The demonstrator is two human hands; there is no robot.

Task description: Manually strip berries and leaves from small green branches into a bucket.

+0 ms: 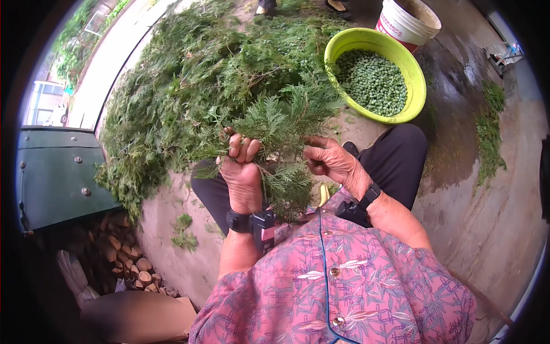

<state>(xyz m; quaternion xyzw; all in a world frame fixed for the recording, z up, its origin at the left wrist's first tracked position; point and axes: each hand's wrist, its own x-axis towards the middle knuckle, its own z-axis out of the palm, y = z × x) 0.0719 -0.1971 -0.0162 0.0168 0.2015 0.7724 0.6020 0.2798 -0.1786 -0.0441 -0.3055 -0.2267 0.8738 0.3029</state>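
Observation:
My left hand is closed around the stems of a leafy evergreen branch, held up in front of my knees. Its flat green sprays spread to the right and hang down past my wrist. At the right edge of the foliage, my right hand has its fingers curled and its thumb and forefinger close together. Whatever it may pinch is too small to make out. Beyond that hand, a yellow-green basin holds many small round green cones.
A large heap of cut evergreen branches covers the ground ahead and to the left. A white bucket stands behind the basin. Chopped firewood lies below a dark green metal panel. Another person's feet show at the top.

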